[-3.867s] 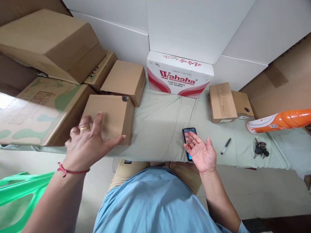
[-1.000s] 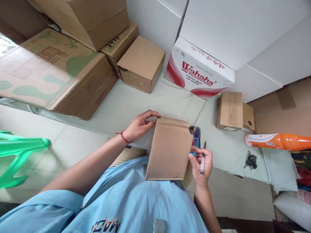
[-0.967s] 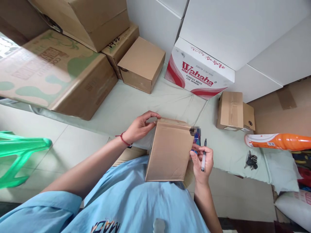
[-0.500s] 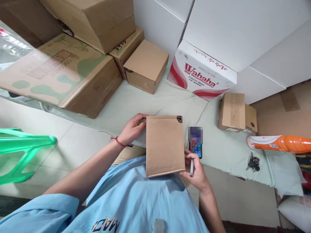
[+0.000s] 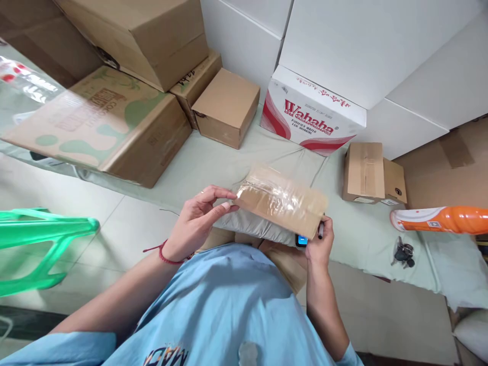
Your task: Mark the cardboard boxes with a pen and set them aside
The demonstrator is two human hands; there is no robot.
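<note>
While the left hand [image 5: 194, 218] pinches one corner of the taped cardboard box [image 5: 282, 201] (blurred, above the bed's near edge), the right hand [image 5: 320, 241] grips its opposite end along with a pen [image 5: 321, 230]

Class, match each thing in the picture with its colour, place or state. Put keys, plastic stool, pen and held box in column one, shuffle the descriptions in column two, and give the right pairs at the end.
Column one
1. Keys
2. Plastic stool
3. Pen
4. Held box

Column two
A. In the right hand
B. Bright green
C. On the pale cloth, near the orange and white bottle
D. Brown, with a shiny surface, blurred in places

Right pairs: 1-C, 2-B, 3-A, 4-D.
</note>
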